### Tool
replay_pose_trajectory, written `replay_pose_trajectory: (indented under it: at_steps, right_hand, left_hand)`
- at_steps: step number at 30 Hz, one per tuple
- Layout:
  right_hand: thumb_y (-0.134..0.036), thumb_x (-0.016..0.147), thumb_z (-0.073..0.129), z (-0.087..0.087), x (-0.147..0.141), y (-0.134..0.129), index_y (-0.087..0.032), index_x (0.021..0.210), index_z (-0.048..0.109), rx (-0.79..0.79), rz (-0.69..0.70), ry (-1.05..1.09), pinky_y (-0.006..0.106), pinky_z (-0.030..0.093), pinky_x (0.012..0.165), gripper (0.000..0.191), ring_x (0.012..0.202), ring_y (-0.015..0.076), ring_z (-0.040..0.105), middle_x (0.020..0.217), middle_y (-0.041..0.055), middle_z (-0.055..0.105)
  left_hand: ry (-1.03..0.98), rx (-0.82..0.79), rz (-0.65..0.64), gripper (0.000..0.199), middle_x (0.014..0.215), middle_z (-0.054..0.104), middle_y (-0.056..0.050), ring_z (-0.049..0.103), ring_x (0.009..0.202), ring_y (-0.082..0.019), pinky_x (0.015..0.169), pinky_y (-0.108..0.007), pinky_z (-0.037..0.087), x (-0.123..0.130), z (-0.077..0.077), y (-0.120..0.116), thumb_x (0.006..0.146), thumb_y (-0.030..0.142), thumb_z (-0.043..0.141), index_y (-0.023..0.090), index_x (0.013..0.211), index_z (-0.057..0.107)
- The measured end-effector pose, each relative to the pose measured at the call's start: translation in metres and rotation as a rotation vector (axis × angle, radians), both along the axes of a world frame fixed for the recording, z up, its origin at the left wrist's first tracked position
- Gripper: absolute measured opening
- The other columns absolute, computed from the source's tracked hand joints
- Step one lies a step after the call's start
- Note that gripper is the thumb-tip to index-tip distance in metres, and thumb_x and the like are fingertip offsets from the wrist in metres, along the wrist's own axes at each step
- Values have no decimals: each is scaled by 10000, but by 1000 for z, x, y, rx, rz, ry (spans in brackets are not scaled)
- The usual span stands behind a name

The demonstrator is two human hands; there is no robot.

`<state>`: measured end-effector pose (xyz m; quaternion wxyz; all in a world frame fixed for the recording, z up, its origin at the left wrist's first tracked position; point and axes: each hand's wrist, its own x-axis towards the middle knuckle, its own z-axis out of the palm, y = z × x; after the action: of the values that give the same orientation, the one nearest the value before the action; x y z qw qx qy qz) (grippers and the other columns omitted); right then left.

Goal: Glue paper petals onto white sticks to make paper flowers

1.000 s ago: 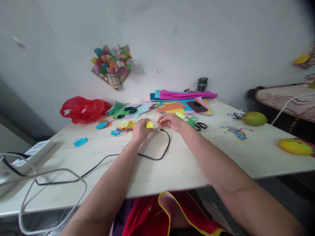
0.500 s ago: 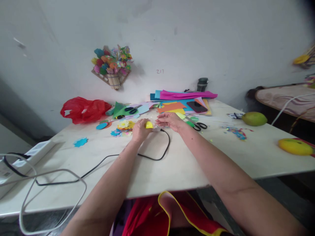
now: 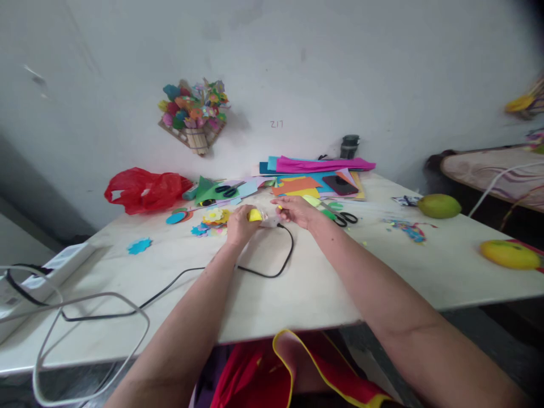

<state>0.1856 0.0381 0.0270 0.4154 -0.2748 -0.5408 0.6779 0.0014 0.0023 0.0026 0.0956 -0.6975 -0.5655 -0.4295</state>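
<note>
My left hand [image 3: 241, 225] is closed around a bright yellow object [image 3: 255, 215] with a clear, shiny end [image 3: 267, 216] facing right. Its exact kind is partly hidden by my fingers. Just to the right, my right hand [image 3: 296, 211] pinches a small yellow piece [image 3: 279, 208] between thumb and fingertips, a short gap away from the clear end. Beside my left hand lie paper flowers [image 3: 215, 215] in yellow, blue and pink. Green-handled scissors [image 3: 342, 216] rest beyond my right wrist. The tip of a black cable [image 3: 280, 225] lies below my hands.
Colored paper sheets [image 3: 297, 186], a phone [image 3: 340, 185] and another pair of scissors [image 3: 229, 190] lie at the back. A red plastic bag [image 3: 147, 190] is back left, a power strip [image 3: 63, 258] left, with looping cables. Two mangoes [image 3: 440, 205] sit on the right.
The fingers of my right hand have curled into a pinch, and a small yellow piece now shows between them. My left hand has shifted very slightly left with the yellow object.
</note>
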Motion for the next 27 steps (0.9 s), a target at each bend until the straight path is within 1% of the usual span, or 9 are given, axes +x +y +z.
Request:
replay_pose_trajectory:
  at_steps: [1, 3, 6, 8, 12, 16, 19, 27]
  right_hand:
    - [-169, 736, 597, 0, 0, 0, -110, 837, 570, 5, -3, -4, 165, 321, 347, 120, 373, 49, 435, 530, -9, 561]
    - [-221, 694, 649, 0, -1, 1, -111, 772, 568, 21, -3, -10, 164, 300, 348, 157, 375, 41, 413, 512, -20, 539]
    - [-243, 611, 716, -2, -2, 3, -112, 713, 567, 51, -1, -20, 174, 332, 378, 222, 394, 41, 416, 490, -32, 519]
    - [-242, 578, 735, -2, -2, 3, -116, 695, 567, 69, -25, -32, 179, 353, 392, 241, 404, 47, 429, 485, -33, 520]
    - [-298, 634, 689, 0, -3, -1, -117, 657, 556, 103, -69, -94, 179, 323, 344, 225, 394, 53, 441, 555, 9, 581]
    - [-234, 660, 655, 5, -4, -6, -109, 697, 577, 140, -7, -107, 178, 301, 325, 152, 358, 44, 405, 534, -2, 571]
    - [-220, 663, 645, 5, -5, -8, -100, 716, 597, 159, 52, -131, 178, 290, 312, 140, 340, 43, 391, 512, -7, 559]
    - [-173, 655, 608, 4, -7, -9, -83, 796, 625, 162, 83, -171, 173, 274, 301, 168, 337, 50, 391, 486, -9, 554]
  left_hand:
    - [1, 1, 1, 266, 814, 647, -57, 597, 769, -201, 693, -292, 447, 0, 0, 0, 590, 199, 618, 154, 852, 621]
    - [0, 0, 2, 266, 813, 648, -54, 597, 770, -202, 692, -292, 448, 0, 0, 0, 587, 200, 619, 157, 849, 620]
    - [-1, -2, 2, 273, 826, 649, -54, 596, 776, -201, 700, -293, 448, 0, -1, 0, 582, 196, 618, 158, 853, 619]
    - [2, -4, 4, 273, 833, 648, -53, 595, 782, -199, 707, -295, 449, 0, 0, 0, 585, 196, 615, 161, 855, 618]
    - [14, -17, 23, 286, 855, 644, -58, 592, 807, -202, 717, -298, 449, 0, 1, -1, 584, 188, 618, 163, 869, 616]
    - [36, -15, 67, 299, 887, 639, -65, 585, 852, -212, 733, -306, 448, 2, 3, -4, 586, 187, 631, 171, 884, 614]
    - [63, -4, 87, 296, 896, 634, -62, 577, 881, -218, 736, -307, 446, 2, 3, -4, 600, 209, 636, 184, 894, 611]
    - [138, 2, 138, 306, 906, 625, -59, 553, 911, -224, 731, -305, 430, 3, 2, -4, 628, 267, 635, 199, 925, 598]
